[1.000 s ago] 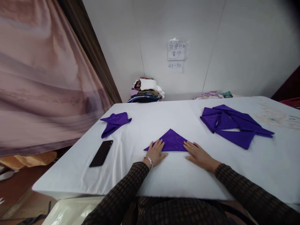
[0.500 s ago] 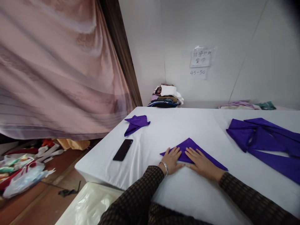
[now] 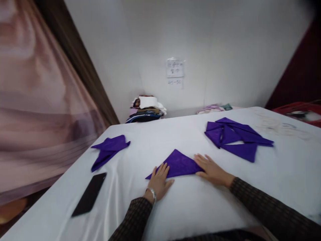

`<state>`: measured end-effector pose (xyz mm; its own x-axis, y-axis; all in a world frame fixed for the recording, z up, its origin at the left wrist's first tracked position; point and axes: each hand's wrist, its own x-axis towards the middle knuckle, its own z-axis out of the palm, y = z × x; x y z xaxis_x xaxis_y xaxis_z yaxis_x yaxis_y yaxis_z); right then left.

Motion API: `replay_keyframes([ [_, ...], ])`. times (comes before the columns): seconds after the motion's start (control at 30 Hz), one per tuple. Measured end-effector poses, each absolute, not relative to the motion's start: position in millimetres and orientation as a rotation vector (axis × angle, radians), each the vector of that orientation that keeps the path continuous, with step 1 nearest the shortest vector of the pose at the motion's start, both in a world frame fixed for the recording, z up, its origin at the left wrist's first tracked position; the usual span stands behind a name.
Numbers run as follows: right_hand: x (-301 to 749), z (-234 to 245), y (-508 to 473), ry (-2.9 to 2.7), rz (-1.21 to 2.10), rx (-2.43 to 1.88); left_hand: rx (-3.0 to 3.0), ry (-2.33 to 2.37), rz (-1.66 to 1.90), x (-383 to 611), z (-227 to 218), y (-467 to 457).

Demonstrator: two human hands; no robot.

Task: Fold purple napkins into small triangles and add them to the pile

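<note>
In front of me a purple cloth napkin (image 3: 179, 164), folded into a triangle, lies flat with its point facing away. My left hand (image 3: 158, 180) rests on the napkin's left part, fingers stretched out, a silver bangle on the wrist. Over the right corner lies my right hand (image 3: 212, 170), flat with fingers extended, hiding that corner. To the left sits another folded purple napkin (image 3: 110, 149), star-like in outline. Several purple napkins (image 3: 232, 136) overlap in a loose pile at the right.
A white cloth covers the table (image 3: 185, 207). A black phone (image 3: 89, 194) lies near its left edge. Folded clothes (image 3: 145, 108) are stacked beyond the far edge, below a paper sign (image 3: 175, 72) on the wall. A pink curtain (image 3: 45, 100) hangs at left.
My hands have moved apart, the left toward the left corner and the right toward the right corner of the triangle. The view has turned to the right.
</note>
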<state>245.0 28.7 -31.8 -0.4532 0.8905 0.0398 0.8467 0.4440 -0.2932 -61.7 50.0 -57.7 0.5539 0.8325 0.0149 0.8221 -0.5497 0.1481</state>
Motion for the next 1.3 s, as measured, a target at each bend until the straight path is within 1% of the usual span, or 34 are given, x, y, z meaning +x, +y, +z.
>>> replay_keyframes([
  [0.13, 186.6, -14.6, 40.8, -2.616, 0.424, -1.227, 2.715, 1.428, 0.133, -65.0, -67.2, 59.5],
  [0.27, 145.8, -23.4, 64.6, -2.669, 0.503, -1.095, 2.740, 1.451, 0.117, -68.1, -75.6, 65.6],
  [0.4, 152.7, -35.9, 80.4, -2.658, 0.584, -1.170, 2.775, 1.452, 0.135, -70.3, -80.7, 68.8],
  [0.6, 215.8, -33.0, 63.5, -2.500, 0.624, -1.379, 2.765, 1.471, 0.114, -68.9, -81.7, 70.2],
  [0.77, 249.3, -30.1, 33.5, -2.390, 0.506, -1.516, 2.757, 1.451, 0.135, -68.0, -77.6, 67.6],
  [1.0, 250.8, -45.6, 14.8, -2.518, 0.336, -1.255, 2.735, 1.436, 0.157, -67.6, -70.4, 70.5],
  [1.3, 252.5, -56.3, 32.9, -2.505, 0.159, -1.199, 2.729, 1.386, 0.069, -64.2, -58.6, 88.1],
])
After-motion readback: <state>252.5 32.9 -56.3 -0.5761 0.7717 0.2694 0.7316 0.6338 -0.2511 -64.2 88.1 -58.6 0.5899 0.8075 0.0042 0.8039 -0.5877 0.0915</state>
